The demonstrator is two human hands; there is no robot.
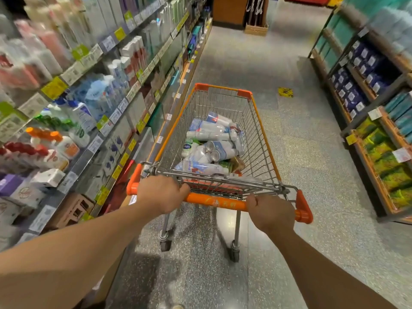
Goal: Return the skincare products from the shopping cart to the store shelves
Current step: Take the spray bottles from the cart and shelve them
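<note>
- Head view: the left hand [161, 194] grips the left portion of the orange push handle [217, 204], fingers curled over the bar.
- The right hand [270, 211] grips the right portion of the same handle, fingers wrapped around it.
- The handle belongs to a wire shopping cart [256, 130] with orange trim, standing in the aisle on a speckled floor [312, 175].
- The skincare products [211, 141] lie in a loose pile on the basket bottom: mostly white and pale blue bottles and tubes on their sides, touching one another.
- A green-and-gold package [231, 165] lies at the near end of the pile.
- The store shelves [89, 150] run along the left side of the cart, just beside it, stocked with bottles, pump dispensers and boxes; yellow and white price tags line the shelf edges. This area is motion-blurred.
- A second shelf unit [367, 103] stands on the right, well apart from the cart, holding dark blue, teal and yellow-green packs.
- A yellow floor marker [285, 92] lies beyond the cart's right front corner.
</note>
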